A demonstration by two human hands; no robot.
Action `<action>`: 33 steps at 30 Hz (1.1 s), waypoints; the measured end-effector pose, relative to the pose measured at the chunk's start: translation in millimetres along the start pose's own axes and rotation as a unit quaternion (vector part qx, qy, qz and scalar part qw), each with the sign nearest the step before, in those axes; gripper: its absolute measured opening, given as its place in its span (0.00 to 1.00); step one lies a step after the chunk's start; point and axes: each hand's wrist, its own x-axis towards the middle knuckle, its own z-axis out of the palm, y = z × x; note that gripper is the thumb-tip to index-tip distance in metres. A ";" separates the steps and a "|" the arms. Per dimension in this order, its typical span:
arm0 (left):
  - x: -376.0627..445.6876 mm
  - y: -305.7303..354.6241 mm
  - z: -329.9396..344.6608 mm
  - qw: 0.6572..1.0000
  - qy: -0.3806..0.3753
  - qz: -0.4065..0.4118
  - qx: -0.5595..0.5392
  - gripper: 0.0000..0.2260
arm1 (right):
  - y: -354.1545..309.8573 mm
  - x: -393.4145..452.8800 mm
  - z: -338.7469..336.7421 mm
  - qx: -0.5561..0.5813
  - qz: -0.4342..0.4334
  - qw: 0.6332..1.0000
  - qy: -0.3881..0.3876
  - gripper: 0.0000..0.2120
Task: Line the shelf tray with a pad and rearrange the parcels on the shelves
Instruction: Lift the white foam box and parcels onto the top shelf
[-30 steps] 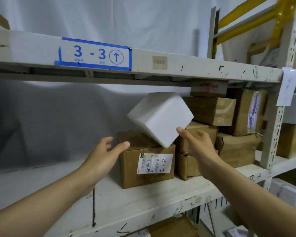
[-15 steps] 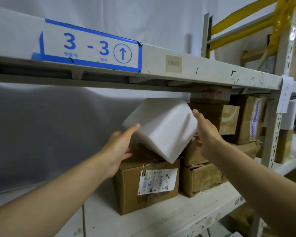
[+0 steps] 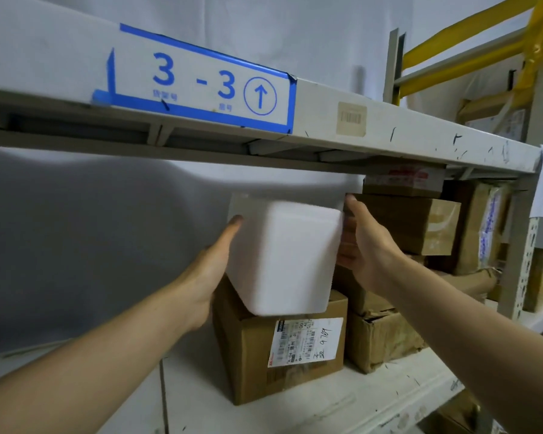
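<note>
**The white box is sitting right between your two hands**

You are holding the white box (image 3: 290, 258) from both sides. Your left hand (image 3: 212, 270) is pressing flat on its left side, with the fingers straight and pointing up and back. Your right hand (image 3: 362, 245) is pressing on its right side, with the fingers reaching toward the back top corner. How far those fingers are bending around the corner is hard to tell. Neither hand is pinching; both are squeezing the box between them.

The box is standing tall, so its long way is running up and down. It is straight in front of you, with a hand on each side, so neither hand is nearer than the other. Its bottom looks like it is resting on, or just above, the brown box with the label (image 3: 282, 349). Its top is close under the shelf beam with the blue 3-3 sign (image 3: 201, 83).

A stack of brown parcels (image 3: 405, 227) is sitting just beside your right hand, so that side is tight. To the left, a bare part of the shelf tray (image 3: 185, 399) is showing. No pad is showing on it, so the lining step looks not yet done. Moving the box left or toward you looks like the easy way out.
</note>
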 end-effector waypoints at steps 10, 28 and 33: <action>3.8 3.1 -11.9 0.982 -0.041 -0.128 -0.135 0.37 | 17.5 -1.8 19.5 -0.047 0.070 0.983 -0.164 0.38; -16.8 -18.0 -54.2 0.953 -0.048 -0.084 -0.288 0.34 | 24.0 -37.8 38.2 -0.018 0.000 0.964 -0.264 0.32; -24.1 -29.5 -67.6 0.919 -0.149 -0.038 -0.363 0.21 | 23.5 -49.2 49.7 0.012 0.006 0.951 -0.309 0.35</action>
